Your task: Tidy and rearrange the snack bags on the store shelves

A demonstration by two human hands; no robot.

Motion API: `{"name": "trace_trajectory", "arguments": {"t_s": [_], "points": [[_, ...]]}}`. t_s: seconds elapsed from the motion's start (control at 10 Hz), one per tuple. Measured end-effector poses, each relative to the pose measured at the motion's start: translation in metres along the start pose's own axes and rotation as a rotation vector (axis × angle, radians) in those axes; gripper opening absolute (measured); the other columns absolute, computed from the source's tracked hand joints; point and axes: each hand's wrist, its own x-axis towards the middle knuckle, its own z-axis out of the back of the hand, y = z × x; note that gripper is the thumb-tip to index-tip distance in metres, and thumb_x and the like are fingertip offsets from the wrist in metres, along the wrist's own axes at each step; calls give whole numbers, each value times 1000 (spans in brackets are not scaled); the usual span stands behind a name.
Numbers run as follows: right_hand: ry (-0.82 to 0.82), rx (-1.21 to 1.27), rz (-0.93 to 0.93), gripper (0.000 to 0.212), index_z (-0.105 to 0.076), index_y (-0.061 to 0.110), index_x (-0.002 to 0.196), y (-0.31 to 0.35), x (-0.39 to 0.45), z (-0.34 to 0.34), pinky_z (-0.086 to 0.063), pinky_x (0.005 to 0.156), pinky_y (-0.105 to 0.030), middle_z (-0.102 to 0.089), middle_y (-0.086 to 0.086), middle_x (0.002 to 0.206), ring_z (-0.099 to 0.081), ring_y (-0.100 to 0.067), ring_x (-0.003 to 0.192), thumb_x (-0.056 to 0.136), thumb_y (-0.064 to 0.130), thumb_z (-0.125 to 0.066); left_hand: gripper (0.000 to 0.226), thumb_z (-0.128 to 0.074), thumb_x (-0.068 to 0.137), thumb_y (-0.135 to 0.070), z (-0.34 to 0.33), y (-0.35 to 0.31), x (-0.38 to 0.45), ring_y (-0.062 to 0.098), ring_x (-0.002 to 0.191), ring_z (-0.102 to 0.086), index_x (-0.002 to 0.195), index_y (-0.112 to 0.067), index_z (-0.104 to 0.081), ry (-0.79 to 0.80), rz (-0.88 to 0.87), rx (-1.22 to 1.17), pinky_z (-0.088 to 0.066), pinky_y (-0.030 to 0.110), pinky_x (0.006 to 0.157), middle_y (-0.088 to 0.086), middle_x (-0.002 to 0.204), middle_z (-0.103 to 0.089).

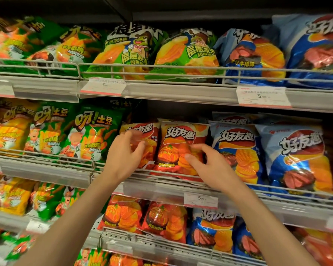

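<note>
Two red chip bags stand side by side on the middle shelf (pixel 161 187), behind its wire rail. My left hand (pixel 123 156) lies on the left red bag (pixel 148 137), fingers curved over its front. My right hand (pixel 206 162) touches the right red bag (pixel 181 143), thumb and forefinger spread against its lower right front. Both bags stand upright, the right one slightly ahead of the left.
Blue chip bags (pixel 238 150) stand right of the red ones, green bags (pixel 92 135) to the left. The top shelf holds green and blue bags (pixel 254 54); the lower shelf holds red and blue bags (pixel 165 221). Price tags (pixel 200 199) hang on the shelf edges.
</note>
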Motion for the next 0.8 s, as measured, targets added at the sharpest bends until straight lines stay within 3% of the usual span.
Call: {"name": "trace_trajectory", "arguments": {"t_s": [0.1, 0.2, 0.4, 0.6, 0.7, 0.8], "points": [[28, -148, 48, 48, -56, 27, 142, -7, -18, 11, -44, 108, -30, -55, 10, 147, -51, -7, 128, 100, 50, -56, 20, -62, 99, -33, -4, -7, -16, 11, 103, -58, 109, -20, -71, 73, -108, 55, -50, 37, 92, -9, 106, -66], [116, -319, 84, 51, -53, 34, 147, -14, -33, 14, -29, 119, -30, -35, 19, 161, -35, -6, 147, 100, 54, -52, 22, -64, 98, -35, -10, 2, -32, 12, 107, -53, 91, -18, -76, 112, -169, 141, -39, 28, 91, -7, 107, -62], [86, -296, 78, 49, -59, 34, 142, -16, -33, 16, -34, 112, -24, -38, 21, 158, -44, -2, 140, 97, 54, -56, 27, -71, 94, -31, -10, 5, -38, 14, 112, -52, 69, -21, -67, 122, -164, 161, -33, 25, 93, -2, 113, -63], [173, -66, -72, 43, -65, 31, 136, -15, -27, 21, -44, 114, -37, -43, 21, 155, -40, 5, 138, 96, 48, -62, 20, -70, 95, -32, 3, -3, -38, 10, 120, -49, 83, -17, -76, 262, -7, 70, -33, 24, 99, -5, 125, -60], [153, 57, -151, 35, -69, 28, 130, -9, -30, 20, -40, 116, -33, -44, 17, 156, -32, 11, 135, 98, 42, -62, 19, -69, 95, -33, 13, -9, -34, 14, 124, -53, 103, -17, -76, 357, 94, -11, -42, 35, 106, -5, 132, -60], [80, 192, -262, 13, -72, 33, 109, 5, -34, 23, -41, 107, -25, -59, 7, 144, -50, 2, 128, 97, 30, -67, 25, -68, 94, -34, 29, -37, -25, 15, 111, -63, 110, -17, -73, 371, 322, -170, -52, 36, 99, -5, 119, -67]]}}
